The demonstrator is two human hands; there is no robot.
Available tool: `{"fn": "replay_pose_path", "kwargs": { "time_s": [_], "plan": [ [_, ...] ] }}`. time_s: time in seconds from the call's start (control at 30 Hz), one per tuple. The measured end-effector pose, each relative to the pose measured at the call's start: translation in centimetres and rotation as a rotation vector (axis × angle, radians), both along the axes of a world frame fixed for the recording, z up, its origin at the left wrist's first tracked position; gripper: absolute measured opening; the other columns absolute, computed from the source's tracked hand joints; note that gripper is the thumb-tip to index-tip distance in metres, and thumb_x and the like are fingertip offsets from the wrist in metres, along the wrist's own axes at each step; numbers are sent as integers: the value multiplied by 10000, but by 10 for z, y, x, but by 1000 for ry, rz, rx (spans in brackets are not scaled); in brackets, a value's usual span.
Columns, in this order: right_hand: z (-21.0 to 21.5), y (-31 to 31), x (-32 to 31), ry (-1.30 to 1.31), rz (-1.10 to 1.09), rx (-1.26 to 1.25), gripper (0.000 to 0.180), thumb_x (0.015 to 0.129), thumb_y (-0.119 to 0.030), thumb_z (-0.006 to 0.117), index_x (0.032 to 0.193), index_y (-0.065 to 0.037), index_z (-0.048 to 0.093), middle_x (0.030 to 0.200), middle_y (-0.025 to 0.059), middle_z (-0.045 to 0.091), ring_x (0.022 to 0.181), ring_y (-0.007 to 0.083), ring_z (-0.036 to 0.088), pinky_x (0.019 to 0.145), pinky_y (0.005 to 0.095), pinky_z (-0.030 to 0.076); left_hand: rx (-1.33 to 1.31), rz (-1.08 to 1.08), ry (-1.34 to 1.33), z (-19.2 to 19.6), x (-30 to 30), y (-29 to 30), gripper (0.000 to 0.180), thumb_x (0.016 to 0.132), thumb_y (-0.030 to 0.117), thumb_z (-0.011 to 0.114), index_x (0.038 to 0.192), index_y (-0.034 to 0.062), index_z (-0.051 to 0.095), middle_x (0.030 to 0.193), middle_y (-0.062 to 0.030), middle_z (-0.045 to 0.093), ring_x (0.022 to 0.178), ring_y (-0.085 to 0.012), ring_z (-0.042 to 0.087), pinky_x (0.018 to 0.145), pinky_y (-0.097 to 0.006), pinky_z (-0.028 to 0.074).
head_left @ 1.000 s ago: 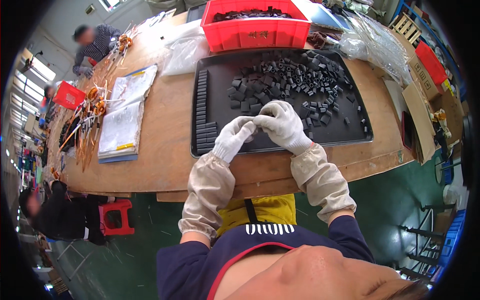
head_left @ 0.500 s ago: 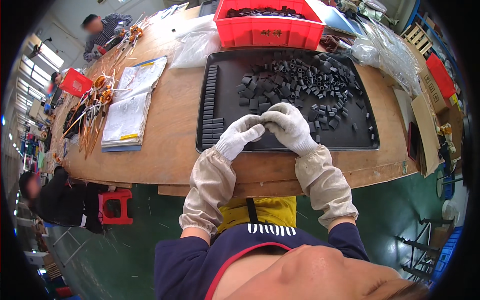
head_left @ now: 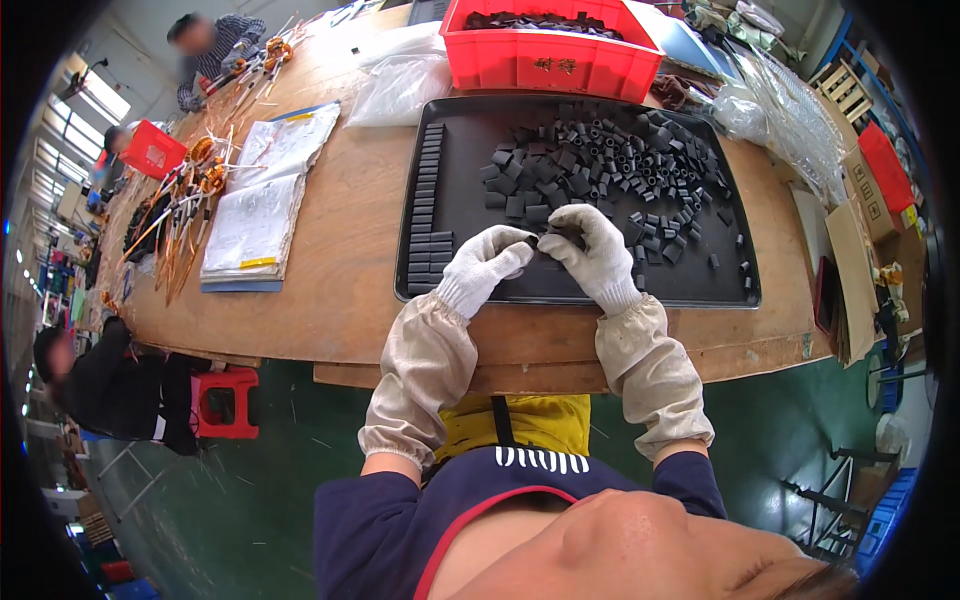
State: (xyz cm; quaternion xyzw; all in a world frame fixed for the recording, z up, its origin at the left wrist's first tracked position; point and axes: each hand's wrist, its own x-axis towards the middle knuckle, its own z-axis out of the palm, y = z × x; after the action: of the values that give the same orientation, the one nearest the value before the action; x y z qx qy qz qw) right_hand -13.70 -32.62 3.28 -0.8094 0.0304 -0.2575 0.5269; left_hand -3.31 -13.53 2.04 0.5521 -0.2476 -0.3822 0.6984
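Both my hands wear white knit gloves and meet over the near part of a black tray (head_left: 620,297). My left hand (head_left: 487,268) pinches at a small black tube piece (head_left: 533,241), mostly covered by the fingertips. My right hand (head_left: 597,258) has thumb and forefinger closed on the same spot from the other side. Beyond my hands lies a loose heap of short black tube pieces (head_left: 625,160), some flat, some round and upright. Along the tray's left wall, more black pieces (head_left: 427,185) are lined up in a neat column, doubled at its near end.
Behind the tray stands a red bin (head_left: 550,65) of dark pieces, beside clear plastic bags (head_left: 400,92). Papers (head_left: 250,225) and copper-wound coils with leads (head_left: 205,180) lie to the left. Cardboard (head_left: 848,270) stands at the right edge. Other people sit along the left.
My fingertips have drawn slightly apart, and the right fingers have curled more openly around the grip. A dark piece now shows between them. The view has shifted a little.
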Motion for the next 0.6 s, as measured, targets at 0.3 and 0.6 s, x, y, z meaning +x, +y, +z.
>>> {"fn": "replay_pose_path", "kwargs": {
  "time_s": [0.3, 0.6],
  "plan": [
    [-4, 4, 3, 22, 141, 330, 204, 891, -46, 768, 1081, -89, 711, 1065, 1, 735, 994, 100, 669, 869, 274, 518, 11, 37, -32, 3, -3, -1, 272, 1000, 167, 702, 1232, 31, 660, 1050, 5, 675, 954, -59, 596, 856, -248, 513],
    [3, 3, 2, -46, 87, -25, 180, 873, -41, 762, 1046, -74, 725, 1061, 47, 729, 991, 182, 690, 833, 318, 552, 38, 43, -50, 9, -6, -2, 295, 1003, 159, 690, 1240, -10, 639, 1024, -7, 666, 922, -70, 586, 852, -249, 494]
  ]
}}
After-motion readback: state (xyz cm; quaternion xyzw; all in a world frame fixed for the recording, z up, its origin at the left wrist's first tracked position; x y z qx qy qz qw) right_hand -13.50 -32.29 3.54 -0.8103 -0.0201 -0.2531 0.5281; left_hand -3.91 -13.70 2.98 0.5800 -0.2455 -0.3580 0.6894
